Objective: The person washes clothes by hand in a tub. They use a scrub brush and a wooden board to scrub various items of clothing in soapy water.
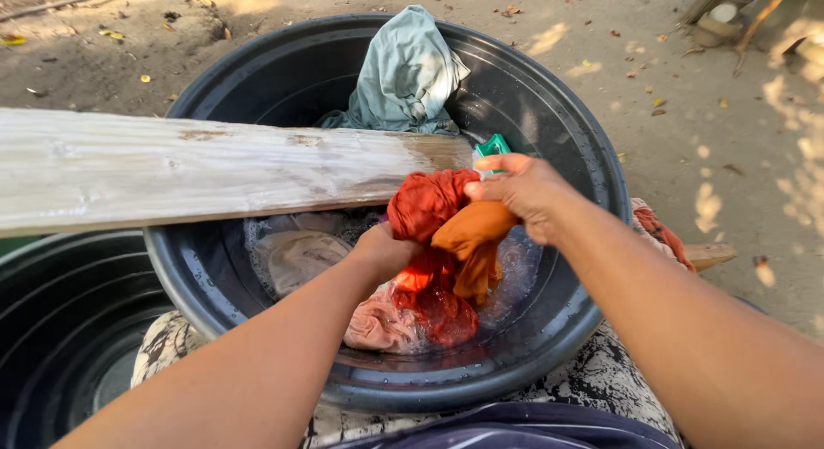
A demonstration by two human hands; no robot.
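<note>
- Where the left hand [384, 250] closes on the red-orange cloth [427, 207], its fingers are buried in the folds; only the back of the hand shows, clenched round the wad.
- Right hand [522, 190]: fingers curled tight over the top of the same cloth, thumb laid along its upper edge.
- Cloth is wet and bunched, rust-red above, brighter orange where a fold hangs down, dark red where its tail drops into the water. It is held up over the middle of the black plastic tub [549, 329], just below the plank's end.
- Wooden plank [189, 170] lies across the tub rim, wet and pale; its left end is cut off by the frame.
- Small green object [493, 146] peeks out behind the right hand; too hidden to name.
- Pale pink garment [378, 324] and beige cloth [296, 258] sit half sunk in soapy water.
- Grey-green garment [408, 75] drapes over the far rim.
- Second black tub [60, 329] at left, partly out of frame.
</note>
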